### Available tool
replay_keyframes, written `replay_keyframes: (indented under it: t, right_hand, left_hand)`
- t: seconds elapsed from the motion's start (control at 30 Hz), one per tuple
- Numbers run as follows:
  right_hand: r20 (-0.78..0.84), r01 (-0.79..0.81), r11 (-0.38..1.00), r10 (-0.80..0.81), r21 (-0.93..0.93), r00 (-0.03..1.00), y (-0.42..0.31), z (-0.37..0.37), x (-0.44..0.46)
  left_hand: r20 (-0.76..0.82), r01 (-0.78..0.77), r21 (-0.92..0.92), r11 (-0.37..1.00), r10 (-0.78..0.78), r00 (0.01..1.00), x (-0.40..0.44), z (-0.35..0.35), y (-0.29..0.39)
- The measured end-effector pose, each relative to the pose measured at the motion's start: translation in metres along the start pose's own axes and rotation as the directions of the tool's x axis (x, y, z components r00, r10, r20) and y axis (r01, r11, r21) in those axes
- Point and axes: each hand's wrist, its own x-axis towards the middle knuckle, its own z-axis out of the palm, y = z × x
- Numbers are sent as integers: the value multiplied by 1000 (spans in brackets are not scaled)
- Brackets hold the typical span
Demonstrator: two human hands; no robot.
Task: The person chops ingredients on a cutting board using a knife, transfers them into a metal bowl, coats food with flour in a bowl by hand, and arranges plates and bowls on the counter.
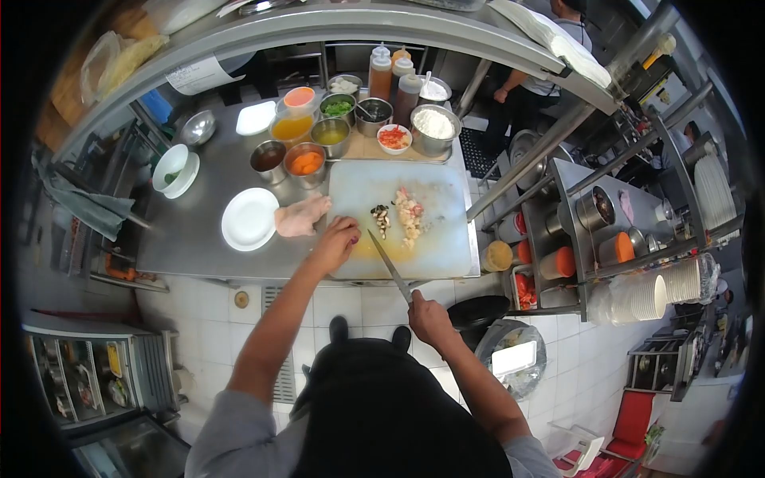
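Steel tbl (187, 243): cutting bd (443, 243), wht plate (248, 219).

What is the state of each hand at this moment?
Left hand: closed on a small reddish piece.
Right hand: closed, holding the knife.

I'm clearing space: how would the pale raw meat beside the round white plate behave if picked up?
The meat would probably sag, given its soft, uneven outline. Its smooth, pale surface suggests slipperiness. Lying flat, it likely won't roll.

Head-worn view, forward and downward
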Motion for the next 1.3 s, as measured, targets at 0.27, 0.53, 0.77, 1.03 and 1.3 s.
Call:
replay_keyframes:
  t: [0.27,0.53,0.77,1.03,1.3]
  right_hand:
    - [12,-29,999,30,-21,999,0,-1,-5]
    - [54,-40,997,43,-64,998,-11,-8,4]
    - [118,-31,994,44,-105,992,-22,-5,13]
    - [167,-39,993,59,-116,984,-41,-32,11]
    - [153,-39,994,54,-104,987,-44,-35,10]
  left_hand:
    - [-113,267,-124,956,-281,953,1,5,21]
    - [-178,190,-106,976,-207,962,10,11,27]
    - [-196,169,-80,982,-182,964,7,19,24]
    - [-214,202,-112,973,-222,951,1,24,25]
    - [-274,168,-120,978,-195,942,0,26,24]
